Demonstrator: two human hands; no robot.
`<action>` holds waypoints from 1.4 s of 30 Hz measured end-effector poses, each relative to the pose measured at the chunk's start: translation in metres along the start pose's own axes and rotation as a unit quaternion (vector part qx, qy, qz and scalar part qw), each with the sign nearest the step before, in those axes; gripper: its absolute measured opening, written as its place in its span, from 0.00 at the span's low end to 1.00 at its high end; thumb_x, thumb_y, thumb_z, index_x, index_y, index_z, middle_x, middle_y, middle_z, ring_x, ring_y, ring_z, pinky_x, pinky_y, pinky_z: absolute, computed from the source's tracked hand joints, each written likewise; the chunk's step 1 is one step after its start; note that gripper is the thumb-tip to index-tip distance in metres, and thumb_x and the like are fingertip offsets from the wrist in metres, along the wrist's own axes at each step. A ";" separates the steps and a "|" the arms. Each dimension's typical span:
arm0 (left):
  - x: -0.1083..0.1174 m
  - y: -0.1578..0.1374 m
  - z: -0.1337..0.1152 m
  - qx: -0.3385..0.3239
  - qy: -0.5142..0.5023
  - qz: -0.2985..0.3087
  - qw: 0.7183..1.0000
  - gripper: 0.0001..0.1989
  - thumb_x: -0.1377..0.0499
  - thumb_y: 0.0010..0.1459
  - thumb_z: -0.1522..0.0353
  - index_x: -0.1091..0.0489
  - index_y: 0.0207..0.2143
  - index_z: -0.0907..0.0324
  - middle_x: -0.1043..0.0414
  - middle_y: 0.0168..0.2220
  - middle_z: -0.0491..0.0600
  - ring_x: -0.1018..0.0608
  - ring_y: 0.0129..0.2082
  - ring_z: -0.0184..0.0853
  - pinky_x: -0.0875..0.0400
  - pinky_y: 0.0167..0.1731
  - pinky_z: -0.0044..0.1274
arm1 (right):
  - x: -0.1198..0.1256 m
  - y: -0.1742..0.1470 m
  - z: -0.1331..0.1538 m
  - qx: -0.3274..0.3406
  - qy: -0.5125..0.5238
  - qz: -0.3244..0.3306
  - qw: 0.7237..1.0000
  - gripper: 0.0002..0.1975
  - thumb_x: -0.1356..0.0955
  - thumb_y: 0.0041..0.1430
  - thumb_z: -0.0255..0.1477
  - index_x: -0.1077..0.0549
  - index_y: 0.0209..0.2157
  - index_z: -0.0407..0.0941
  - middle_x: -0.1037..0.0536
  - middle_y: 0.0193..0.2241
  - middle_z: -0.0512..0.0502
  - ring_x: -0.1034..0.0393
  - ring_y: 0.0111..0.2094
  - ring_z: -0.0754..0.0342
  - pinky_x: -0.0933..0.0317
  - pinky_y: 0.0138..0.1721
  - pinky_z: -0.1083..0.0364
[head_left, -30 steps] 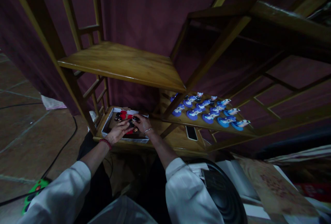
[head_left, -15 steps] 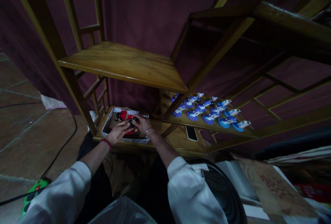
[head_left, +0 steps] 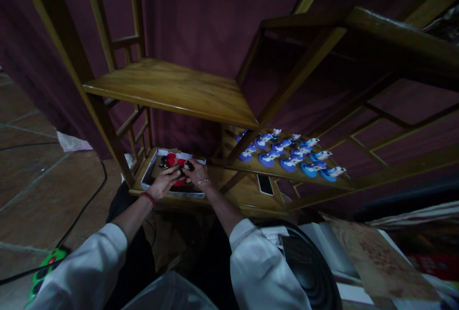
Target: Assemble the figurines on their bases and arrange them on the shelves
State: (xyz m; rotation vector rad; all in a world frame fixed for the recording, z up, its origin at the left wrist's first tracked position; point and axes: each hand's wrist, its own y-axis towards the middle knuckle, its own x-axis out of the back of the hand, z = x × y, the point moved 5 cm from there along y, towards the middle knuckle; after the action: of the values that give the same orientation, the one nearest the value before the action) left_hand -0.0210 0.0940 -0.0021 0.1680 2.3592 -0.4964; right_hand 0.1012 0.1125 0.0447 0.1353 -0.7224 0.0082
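Currently both hands meet over the white tray (head_left: 150,175) on the bottom shelf (head_left: 244,190). Right hand (head_left: 197,172) pinches a small dark figurine (head_left: 187,167); left hand (head_left: 163,183) touches it too, grip unclear. Blue figurines (head_left: 290,152) sit well apart on the next shelf.

White sleeves, red bead bracelet, silver bangle

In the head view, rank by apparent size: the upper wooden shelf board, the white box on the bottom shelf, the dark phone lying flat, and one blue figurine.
1. Upper wooden shelf board, clearly largest.
2. White box.
3. Dark phone.
4. One blue figurine; looks close to the phone in size, so the last two are unsure.
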 end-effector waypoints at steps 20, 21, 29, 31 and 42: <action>0.001 0.001 0.000 -0.002 0.001 -0.008 1.000 0.14 0.40 0.44 0.80 0.28 0.37 0.64 0.27 0.39 0.51 0.27 0.40 0.36 0.31 0.43 0.31 | 0.000 -0.003 0.003 -0.018 -0.046 -0.038 0.998 0.09 0.34 0.45 0.30 0.28 0.32 0.46 0.25 0.26 0.51 0.33 0.28 0.56 0.40 0.32 0.59; 0.000 0.001 0.000 -0.002 0.002 -0.005 1.000 0.14 0.41 0.45 0.80 0.28 0.36 0.64 0.27 0.39 0.51 0.27 0.40 0.36 0.31 0.43 0.31 | 0.001 -0.003 0.005 -0.008 -0.051 -0.035 0.998 0.10 0.34 0.45 0.29 0.28 0.33 0.46 0.25 0.26 0.50 0.33 0.29 0.56 0.40 0.32 0.59; -0.002 -0.001 -0.002 0.001 0.005 0.013 1.000 0.10 0.43 0.48 0.79 0.28 0.35 0.64 0.27 0.36 0.50 0.26 0.37 0.33 0.31 0.43 0.31 | 0.001 -0.001 0.005 0.034 -0.021 0.002 0.999 0.12 0.35 0.47 0.28 0.29 0.36 0.46 0.25 0.27 0.52 0.32 0.28 0.58 0.39 0.32 0.60; -0.001 -0.001 -0.002 0.002 0.002 0.010 1.000 0.09 0.43 0.48 0.79 0.28 0.33 0.64 0.26 0.36 0.50 0.26 0.37 0.32 0.31 0.44 0.31 | 0.001 0.000 0.005 0.040 -0.016 0.013 0.999 0.13 0.35 0.47 0.28 0.29 0.37 0.47 0.25 0.27 0.53 0.32 0.28 0.58 0.39 0.31 0.61; -0.003 -0.003 -0.005 0.017 -0.021 0.016 0.999 0.10 0.44 0.49 0.80 0.28 0.33 0.63 0.27 0.36 0.48 0.26 0.38 0.31 0.34 0.47 0.33 | 0.003 0.001 0.008 0.068 -0.059 0.025 0.996 0.16 0.34 0.48 0.28 0.32 0.42 0.50 0.24 0.32 0.52 0.31 0.31 0.57 0.38 0.36 0.58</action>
State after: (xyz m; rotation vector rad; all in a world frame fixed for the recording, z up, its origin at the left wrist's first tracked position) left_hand -0.0222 0.0930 0.0044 0.2086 2.3039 -0.5207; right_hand 0.0980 0.1120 0.0525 0.2489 -0.8431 0.0986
